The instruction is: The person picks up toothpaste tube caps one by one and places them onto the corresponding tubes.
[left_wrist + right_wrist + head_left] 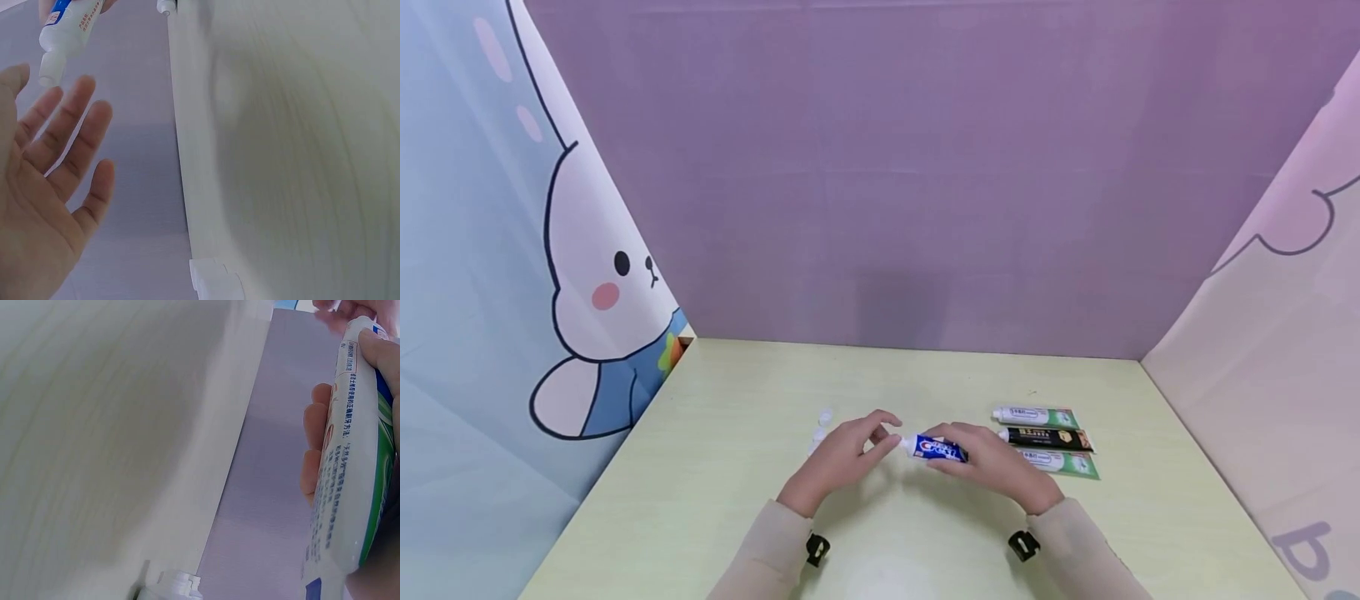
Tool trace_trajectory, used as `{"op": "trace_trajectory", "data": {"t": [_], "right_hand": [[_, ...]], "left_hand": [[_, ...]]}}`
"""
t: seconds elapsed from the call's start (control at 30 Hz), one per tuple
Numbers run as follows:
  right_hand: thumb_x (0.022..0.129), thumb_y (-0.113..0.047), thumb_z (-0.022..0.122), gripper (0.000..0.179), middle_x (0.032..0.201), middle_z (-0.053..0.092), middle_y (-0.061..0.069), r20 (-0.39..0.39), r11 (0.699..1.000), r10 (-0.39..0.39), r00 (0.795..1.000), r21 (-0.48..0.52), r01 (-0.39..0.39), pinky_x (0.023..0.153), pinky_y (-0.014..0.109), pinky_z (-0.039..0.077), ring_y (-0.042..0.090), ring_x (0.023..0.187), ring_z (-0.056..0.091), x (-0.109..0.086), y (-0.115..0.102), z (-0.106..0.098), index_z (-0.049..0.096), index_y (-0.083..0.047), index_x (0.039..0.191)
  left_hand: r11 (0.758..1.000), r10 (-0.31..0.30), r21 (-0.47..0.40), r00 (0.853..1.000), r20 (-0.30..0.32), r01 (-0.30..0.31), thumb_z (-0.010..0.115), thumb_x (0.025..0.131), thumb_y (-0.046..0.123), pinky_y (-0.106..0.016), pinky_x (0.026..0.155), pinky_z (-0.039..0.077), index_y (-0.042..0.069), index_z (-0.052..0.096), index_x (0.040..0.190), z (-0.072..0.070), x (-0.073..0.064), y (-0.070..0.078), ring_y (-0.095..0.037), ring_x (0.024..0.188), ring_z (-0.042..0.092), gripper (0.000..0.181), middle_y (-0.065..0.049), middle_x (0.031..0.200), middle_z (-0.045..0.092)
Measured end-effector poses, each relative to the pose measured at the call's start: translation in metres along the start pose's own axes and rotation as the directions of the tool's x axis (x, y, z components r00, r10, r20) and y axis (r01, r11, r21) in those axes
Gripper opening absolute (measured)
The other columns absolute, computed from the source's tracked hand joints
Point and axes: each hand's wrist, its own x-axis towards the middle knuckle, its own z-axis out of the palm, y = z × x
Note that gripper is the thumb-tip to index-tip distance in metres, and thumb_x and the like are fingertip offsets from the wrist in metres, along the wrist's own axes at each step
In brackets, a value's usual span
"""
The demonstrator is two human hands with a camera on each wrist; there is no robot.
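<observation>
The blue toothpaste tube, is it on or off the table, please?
Off: the right hand grips the blue tube, and both wrist views show it clear of the table.

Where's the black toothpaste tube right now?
In the head view, the black tube lies at right on the table, between two green-white tubes, by the right hand.

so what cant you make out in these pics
Head: tail of the held tube, hidden by the right hand.
Head: nozzle end of the front green-and-white tube, behind the same hand.
Head: full count of white pieces; the left hand blocks some.
Head: small print on the black tube, too small.
Right wrist: held tube's tail, cut off by the bottom edge.
</observation>
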Motion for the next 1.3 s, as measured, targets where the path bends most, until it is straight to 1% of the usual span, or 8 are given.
{"op": "trace_trajectory", "data": {"t": [0.07, 0.17, 0.33, 0.57, 0.67, 0.83, 1.03, 1.3], "right_hand": [[0.098, -0.046, 0.062, 0.037, 0.106, 0.065, -0.013, 0.003, 1.0, 0.009, 1.0, 0.001, -0.009, 0.073, 0.024, 0.054, 0.002, 0.085, 0.06, 0.0002, -0.0009, -0.0008, 0.062, -0.026, 0.13], [0.098, -0.045, 0.062, 0.037, 0.107, 0.065, -0.013, 0.005, 1.0, 0.015, 1.0, 0.0, -0.015, 0.073, 0.024, 0.054, 0.002, 0.086, 0.06, 0.0004, -0.0019, -0.0015, 0.062, -0.027, 0.13], [0.098, -0.043, 0.064, 0.035, 0.106, 0.065, -0.012, -0.001, 1.0, -0.006, 1.0, -0.005, 0.006, 0.073, 0.024, 0.054, 0.002, 0.086, 0.06, 0.0005, -0.0023, -0.0017, 0.063, -0.025, 0.129], [0.098, -0.043, 0.064, 0.035, 0.106, 0.065, -0.013, 0.0, 1.0, 0.002, 1.0, -0.006, -0.002, 0.073, 0.024, 0.054, 0.003, 0.087, 0.06, 0.0002, -0.0008, -0.0025, 0.063, -0.026, 0.128], [0.098, -0.043, 0.064, 0.035, 0.106, 0.066, -0.012, -0.006, 1.0, -0.009, 1.0, -0.017, 0.009, 0.073, 0.025, 0.054, 0.003, 0.086, 0.06, 0.0003, 0.0001, -0.0029, 0.063, -0.026, 0.128], [0.098, -0.044, 0.063, 0.035, 0.106, 0.066, -0.011, -0.007, 0.999, -0.016, 1.0, -0.038, 0.016, 0.073, 0.025, 0.054, 0.003, 0.086, 0.06, 0.0005, 0.0003, -0.0041, 0.064, -0.025, 0.128], [0.097, -0.041, 0.066, 0.034, 0.106, 0.066, -0.011, -0.012, 0.999, -0.018, 1.0, -0.037, 0.018, 0.074, 0.025, 0.055, 0.003, 0.087, 0.06, 0.0004, -0.0007, -0.0038, 0.065, -0.023, 0.126], [0.095, -0.041, 0.07, 0.034, 0.106, 0.068, -0.009, -0.006, 0.999, 0.017, 1.0, -0.049, -0.017, 0.075, 0.025, 0.055, 0.002, 0.087, 0.061, 0.0019, -0.0026, -0.0034, 0.069, -0.017, 0.12]], "left_hand": [[1.0, -0.014, -0.018, 1.0, 0.014, 0.014, 0.046, 0.105, 0.048, -0.029, 0.068, 0.05, 0.018, 0.06, 0.13, -0.0001, -0.0002, -0.0001, -0.008, 0.078, 0.061, 0.041, 0.001, 0.093, 0.071], [0.999, -0.005, -0.035, 1.0, 0.02, 0.005, 0.046, 0.106, 0.046, -0.027, 0.066, 0.049, 0.021, 0.062, 0.124, 0.0003, 0.0001, -0.0018, -0.005, 0.074, 0.06, 0.034, 0.0, 0.09, 0.072], [0.999, 0.039, -0.022, 0.999, -0.004, -0.039, 0.051, 0.105, 0.04, -0.027, 0.072, 0.051, 0.026, 0.065, 0.116, 0.0013, 0.0014, -0.0028, -0.001, 0.082, 0.06, 0.023, 0.007, 0.095, 0.07], [0.998, 0.057, -0.034, 0.998, -0.007, -0.057, 0.056, 0.103, 0.037, -0.043, 0.085, 0.054, 0.026, 0.066, 0.115, 0.001, 0.0034, -0.0013, -0.003, 0.093, 0.06, 0.019, 0.014, 0.103, 0.066], [0.998, 0.059, -0.028, 0.998, -0.018, -0.059, 0.06, 0.102, 0.035, -0.044, 0.087, 0.054, 0.025, 0.066, 0.116, 0.0006, 0.0037, -0.0016, -0.004, 0.095, 0.06, 0.018, 0.014, 0.107, 0.065], [0.998, 0.063, -0.018, 0.997, -0.04, -0.063, 0.065, 0.099, 0.033, -0.043, 0.088, 0.053, 0.026, 0.066, 0.114, 0.0, 0.0031, -0.002, -0.01, 0.098, 0.06, 0.017, 0.015, 0.109, 0.065], [0.994, 0.107, -0.021, 0.992, -0.059, -0.109, 0.072, 0.095, 0.025, -0.036, 0.09, 0.051, 0.025, 0.068, 0.109, 0.0003, 0.0019, -0.0027, -0.022, 0.101, 0.061, 0.015, 0.016, 0.107, 0.065], [0.991, 0.134, 0.004, 0.988, -0.08, -0.134, 0.076, 0.091, 0.02, -0.034, 0.089, 0.052, 0.022, 0.07, 0.109, -0.0001, 0.0008, -0.0021, -0.018, 0.1, 0.061, 0.019, 0.015, 0.107, 0.066]]}}
